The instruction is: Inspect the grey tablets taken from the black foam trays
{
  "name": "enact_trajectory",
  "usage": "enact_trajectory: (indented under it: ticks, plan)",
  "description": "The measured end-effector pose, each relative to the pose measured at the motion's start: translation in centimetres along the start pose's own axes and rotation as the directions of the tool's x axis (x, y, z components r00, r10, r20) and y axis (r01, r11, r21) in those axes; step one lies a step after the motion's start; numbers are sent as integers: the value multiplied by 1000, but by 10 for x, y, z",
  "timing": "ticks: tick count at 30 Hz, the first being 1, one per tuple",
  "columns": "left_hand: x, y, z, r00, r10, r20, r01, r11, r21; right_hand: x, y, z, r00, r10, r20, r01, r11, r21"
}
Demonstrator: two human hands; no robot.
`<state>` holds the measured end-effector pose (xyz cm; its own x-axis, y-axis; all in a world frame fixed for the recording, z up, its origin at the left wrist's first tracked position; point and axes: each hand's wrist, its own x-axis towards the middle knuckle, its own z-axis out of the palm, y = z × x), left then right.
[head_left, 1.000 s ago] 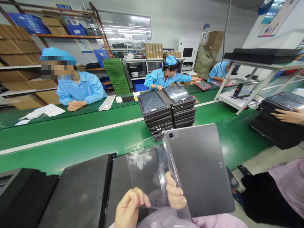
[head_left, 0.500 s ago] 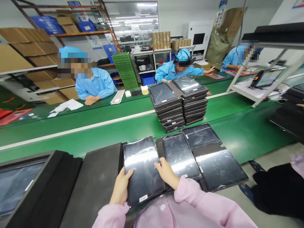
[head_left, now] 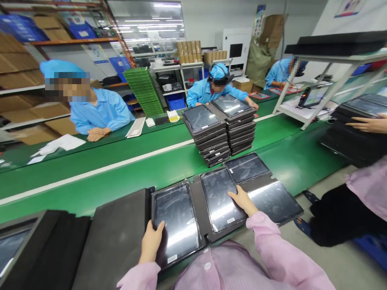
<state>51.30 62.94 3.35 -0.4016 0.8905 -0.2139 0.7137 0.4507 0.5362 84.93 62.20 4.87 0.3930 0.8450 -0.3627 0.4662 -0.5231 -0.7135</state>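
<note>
A film-wrapped tablet (head_left: 175,217) with a white label lies in a dark foam tray in front of me. At its left edge is my left hand (head_left: 152,241), thumb and forefinger spread apart; its other fingers are hidden. A second tablet (head_left: 219,201) rests in the foam tray (head_left: 203,211) just to the right. My right hand (head_left: 244,200) grips that one's right edge, thumb on the glass and the fingertips partly out of sight. Two more tablets, an upper one (head_left: 248,167) and a lower one (head_left: 275,201), lie farther right.
Foam pieces (head_left: 111,237) stand at my left. Two stacks of trayed tablets (head_left: 211,139) sit on the green conveyor (head_left: 121,161). Co-workers in blue (head_left: 101,108) sit opposite. At right, a co-worker's hand (head_left: 367,124) touches another stack near a white rack (head_left: 305,117).
The tablet between my hands has come down into the foam tray. My right hand has left it and moved right to the second tablet. A co-worker's hand has appeared at right.
</note>
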Motion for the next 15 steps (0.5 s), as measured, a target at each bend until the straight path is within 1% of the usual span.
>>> enact_trajectory:
  ticks: [3,4,6,8,10,11,12,13,14,15]
  plan:
    - [1,0,-7,987,-128,94,140,981,-135,-12,0,3,999,22,-40,-18,994,103]
    - [3,3,-13,984,-140,114,157,975,-158,-18,1,2,998,36,-59,-28,990,137]
    - [10,17,-25,985,-114,127,133,979,-154,-33,6,-3,992,73,-104,-51,978,203]
    - [18,45,-36,990,-42,134,62,987,-146,-54,17,-9,981,114,-154,-71,962,264]
    - [24,88,-37,984,83,156,-58,985,-162,-78,35,-14,960,184,-213,-87,914,396]
    - [24,114,-34,967,172,186,-141,975,-172,-90,47,-15,942,235,-241,-93,869,485]
    - [23,141,-26,942,257,216,-223,960,-172,-103,59,-16,917,298,-264,-97,811,577]
    - [20,170,-16,896,366,253,-332,928,-166,-114,73,-16,886,368,-282,-101,747,657]
    - [15,199,-3,828,464,315,-441,885,-146,-124,88,-15,849,438,-297,-109,694,712]
    - [9,227,13,741,542,397,-541,832,-124,-132,103,-14,805,502,-315,-125,664,737]
